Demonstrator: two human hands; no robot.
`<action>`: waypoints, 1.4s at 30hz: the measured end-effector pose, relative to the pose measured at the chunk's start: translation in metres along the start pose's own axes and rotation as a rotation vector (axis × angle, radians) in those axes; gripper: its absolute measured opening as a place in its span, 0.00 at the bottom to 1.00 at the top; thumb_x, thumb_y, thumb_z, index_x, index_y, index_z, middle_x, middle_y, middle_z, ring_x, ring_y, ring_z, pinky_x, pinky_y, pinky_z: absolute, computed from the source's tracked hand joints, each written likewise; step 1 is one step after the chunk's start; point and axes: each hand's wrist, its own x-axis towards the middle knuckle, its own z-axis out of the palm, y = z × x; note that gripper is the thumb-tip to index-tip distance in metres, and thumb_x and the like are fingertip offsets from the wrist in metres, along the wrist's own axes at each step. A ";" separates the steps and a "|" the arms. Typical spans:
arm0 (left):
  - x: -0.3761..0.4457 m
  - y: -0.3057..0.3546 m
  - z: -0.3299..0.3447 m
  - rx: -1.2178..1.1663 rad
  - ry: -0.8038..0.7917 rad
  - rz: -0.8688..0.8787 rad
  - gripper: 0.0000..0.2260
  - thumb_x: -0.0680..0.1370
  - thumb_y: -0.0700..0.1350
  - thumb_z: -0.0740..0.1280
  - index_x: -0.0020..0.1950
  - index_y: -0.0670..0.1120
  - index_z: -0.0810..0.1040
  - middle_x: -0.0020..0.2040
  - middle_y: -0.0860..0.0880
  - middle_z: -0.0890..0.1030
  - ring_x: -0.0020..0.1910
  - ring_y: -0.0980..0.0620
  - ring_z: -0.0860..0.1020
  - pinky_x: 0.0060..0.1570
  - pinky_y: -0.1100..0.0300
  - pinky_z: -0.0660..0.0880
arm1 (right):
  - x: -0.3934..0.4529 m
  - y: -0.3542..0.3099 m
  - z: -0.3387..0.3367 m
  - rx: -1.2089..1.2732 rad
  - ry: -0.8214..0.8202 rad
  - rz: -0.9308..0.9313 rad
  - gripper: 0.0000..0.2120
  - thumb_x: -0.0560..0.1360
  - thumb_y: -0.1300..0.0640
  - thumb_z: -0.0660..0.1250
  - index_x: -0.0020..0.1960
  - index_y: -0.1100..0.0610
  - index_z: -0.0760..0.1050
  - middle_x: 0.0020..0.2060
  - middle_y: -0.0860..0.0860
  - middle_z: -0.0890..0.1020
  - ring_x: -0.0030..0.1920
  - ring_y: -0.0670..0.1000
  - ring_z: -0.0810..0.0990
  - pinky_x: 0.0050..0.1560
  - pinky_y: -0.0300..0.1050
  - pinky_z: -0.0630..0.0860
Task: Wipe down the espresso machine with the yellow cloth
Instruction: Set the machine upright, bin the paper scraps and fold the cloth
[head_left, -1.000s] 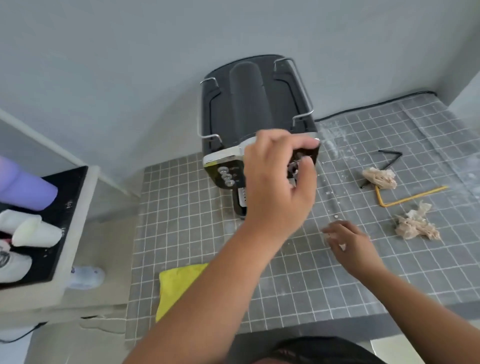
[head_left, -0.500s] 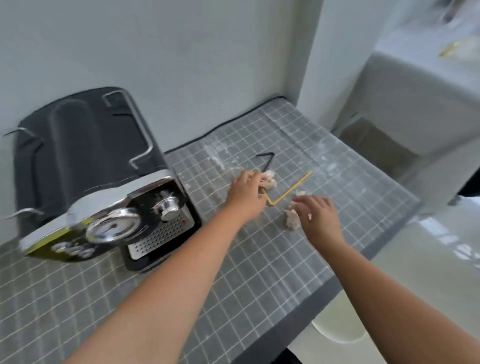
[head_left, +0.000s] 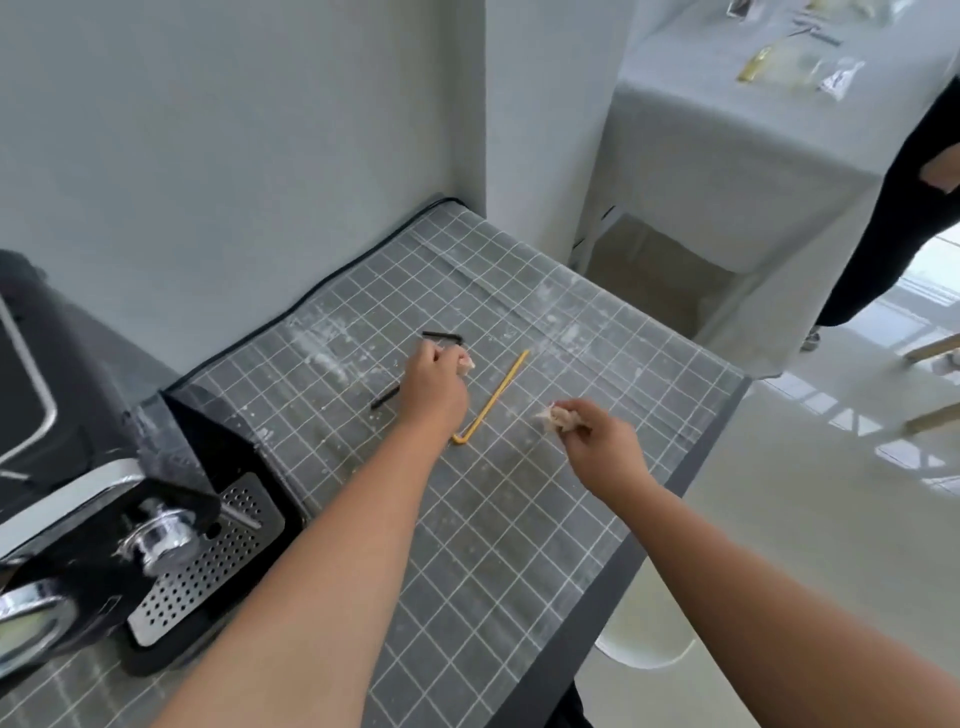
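Beside unlabelled espresso machine (head_left: 130, 530), hands (head_left: 434, 395) pinch scraps (head_left: 558, 417).

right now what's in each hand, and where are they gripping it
Each holds a crumpled tissue wad. The left hand grips one wad in its fingertips; the right hand pinches the other wad at its near end.
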 end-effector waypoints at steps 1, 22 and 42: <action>0.002 0.008 0.005 0.065 -0.045 -0.048 0.15 0.79 0.44 0.60 0.66 0.47 0.70 0.66 0.44 0.65 0.59 0.43 0.67 0.57 0.51 0.71 | 0.003 0.000 -0.006 0.103 0.000 0.076 0.10 0.78 0.60 0.62 0.55 0.48 0.77 0.39 0.50 0.80 0.30 0.48 0.74 0.29 0.38 0.69; 0.004 0.068 0.027 0.500 -0.343 0.153 0.11 0.74 0.42 0.68 0.55 0.44 0.75 0.52 0.43 0.79 0.49 0.42 0.79 0.47 0.52 0.75 | -0.043 0.087 -0.072 0.491 0.193 0.297 0.13 0.76 0.62 0.64 0.46 0.44 0.79 0.41 0.49 0.82 0.43 0.53 0.81 0.48 0.50 0.78; -0.160 0.234 0.109 -0.506 -0.816 -0.014 0.06 0.74 0.44 0.62 0.37 0.46 0.73 0.31 0.47 0.75 0.25 0.51 0.73 0.30 0.61 0.71 | -0.137 0.227 -0.120 0.994 0.438 0.879 0.11 0.75 0.69 0.61 0.48 0.55 0.74 0.39 0.54 0.78 0.34 0.50 0.75 0.34 0.41 0.67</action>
